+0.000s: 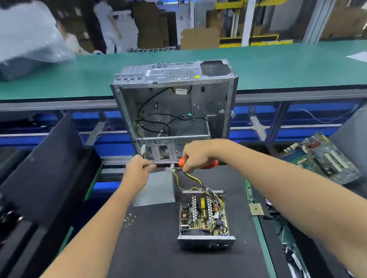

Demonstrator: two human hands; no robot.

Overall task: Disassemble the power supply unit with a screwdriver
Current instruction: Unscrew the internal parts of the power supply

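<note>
The power supply unit (203,219) lies open on the black mat, its circuit board and coils exposed, its lid off. A yellow and black cable bundle (192,179) rises from it up to my hands. My right hand (195,154) grips the orange handle of a screwdriver (210,164), whose metal shaft points left. My left hand (138,169) pinches the tip end of that shaft. A grey metal cover plate (154,192) lies flat just left of the unit.
An empty computer case (174,109) stands upright behind my hands. Several loose screws (129,219) lie on the black mat (155,249). A green motherboard (323,157) rests at right, with a CPU chip (256,209) nearer. A green bench (281,66) runs across behind.
</note>
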